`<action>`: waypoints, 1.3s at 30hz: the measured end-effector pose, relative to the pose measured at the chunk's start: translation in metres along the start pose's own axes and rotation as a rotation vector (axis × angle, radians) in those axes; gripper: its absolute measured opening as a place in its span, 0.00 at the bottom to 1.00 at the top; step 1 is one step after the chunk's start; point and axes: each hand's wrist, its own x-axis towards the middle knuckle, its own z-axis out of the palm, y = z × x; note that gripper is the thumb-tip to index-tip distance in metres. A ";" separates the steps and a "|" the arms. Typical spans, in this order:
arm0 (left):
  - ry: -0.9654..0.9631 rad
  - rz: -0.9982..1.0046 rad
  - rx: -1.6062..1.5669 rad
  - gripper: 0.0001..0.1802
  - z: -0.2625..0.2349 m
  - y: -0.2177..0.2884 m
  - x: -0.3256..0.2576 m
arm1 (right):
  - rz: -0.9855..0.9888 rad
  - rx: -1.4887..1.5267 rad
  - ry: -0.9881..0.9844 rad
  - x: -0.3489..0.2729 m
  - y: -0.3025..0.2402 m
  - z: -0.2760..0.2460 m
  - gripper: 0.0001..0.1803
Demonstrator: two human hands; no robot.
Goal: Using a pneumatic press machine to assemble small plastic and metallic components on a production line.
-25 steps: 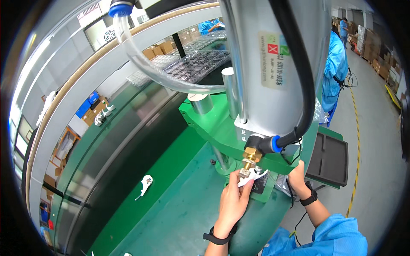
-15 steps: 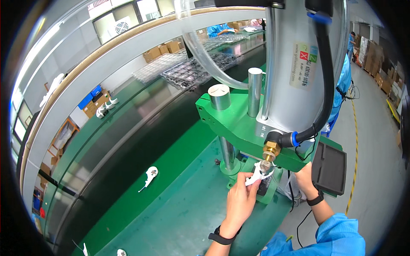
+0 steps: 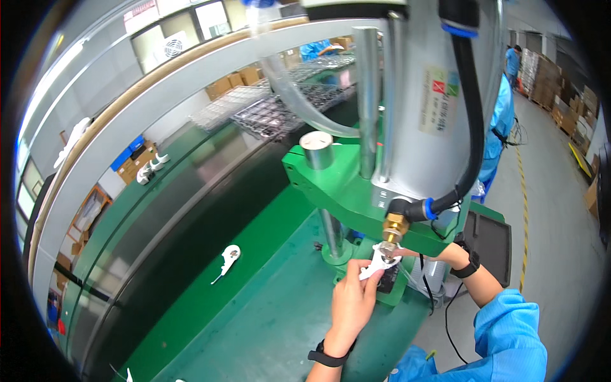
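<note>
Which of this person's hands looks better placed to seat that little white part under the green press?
Probably the left. The left hand already pinches the white part right at the green press, in open view. The right hand reaches in from the far side, mostly hidden behind the machine.

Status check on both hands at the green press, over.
Left hand pinching small white plastic part under green press. Right hand touching it, mostly hidden. Brass fitting close above.

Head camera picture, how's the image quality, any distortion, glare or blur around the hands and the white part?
Head view: strong fisheye, so the long shelf rail bows and the corners go black; bright glare on the grey cylinder; the left hand and the white part are fairly sharp; the right hand is partly hidden behind the green press.
</note>
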 end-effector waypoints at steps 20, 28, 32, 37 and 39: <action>-0.075 0.009 0.093 0.13 -0.042 0.009 -0.038 | 0.275 0.405 0.423 -0.035 -0.061 0.036 0.14; -0.095 0.066 0.073 0.13 -0.062 -0.005 -0.064 | -0.028 -0.618 0.552 -0.075 -0.079 0.091 0.20; -0.130 0.032 0.058 0.13 -0.074 0.002 -0.076 | 0.130 -0.422 0.570 -0.092 -0.081 0.096 0.20; -0.125 -0.016 0.144 0.13 -0.086 0.017 -0.086 | 0.232 -0.281 0.388 -0.083 -0.073 0.093 0.20; -0.105 -0.009 0.112 0.12 -0.085 0.029 -0.092 | 0.147 -0.488 0.398 -0.089 -0.054 0.089 0.18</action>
